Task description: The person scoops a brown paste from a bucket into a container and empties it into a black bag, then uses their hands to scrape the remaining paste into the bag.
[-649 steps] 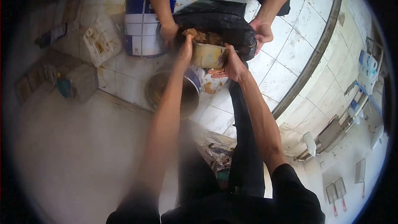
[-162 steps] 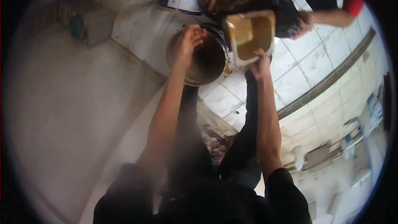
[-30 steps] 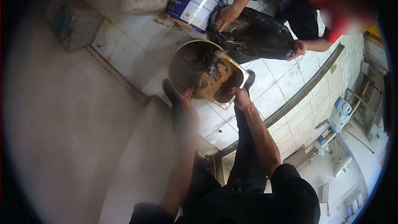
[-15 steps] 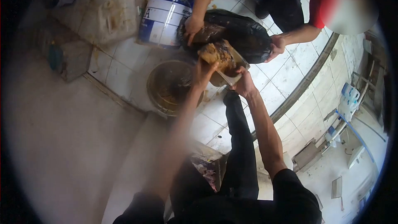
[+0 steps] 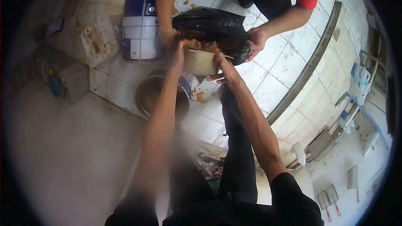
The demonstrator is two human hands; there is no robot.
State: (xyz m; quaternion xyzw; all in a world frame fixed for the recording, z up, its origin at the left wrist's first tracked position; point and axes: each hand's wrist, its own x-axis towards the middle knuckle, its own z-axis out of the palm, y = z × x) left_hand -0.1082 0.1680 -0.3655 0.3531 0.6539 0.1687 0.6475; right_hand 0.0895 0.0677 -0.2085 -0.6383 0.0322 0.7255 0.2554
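Note:
Both of my hands hold a metal pan (image 5: 201, 62) tilted at the mouth of a black plastic bag (image 5: 217, 23). My left hand (image 5: 178, 58) grips its left side, and my right hand (image 5: 226, 69) presses its right side with some fingers spread. Brown sludge (image 5: 201, 45) lies at the pan's far rim, by the bag's opening. Another person's hands (image 5: 257, 42) hold the bag from both sides. Below and left of the pan stands a round bucket (image 5: 163, 96), partly hidden behind my left forearm.
A blue and white drum (image 5: 139, 29) stands left of the bag, beside a stained jerrycan (image 5: 98, 42). Brown stains mark the tiled floor (image 5: 276, 62). A dark ledge (image 5: 310, 65) runs along the right. Strainers with red handles (image 5: 328, 199) are at the lower right.
The pan has moved from over the bucket up to the bag and now tips toward its mouth. The brown mass has slid to the pan's far rim. My view has shifted.

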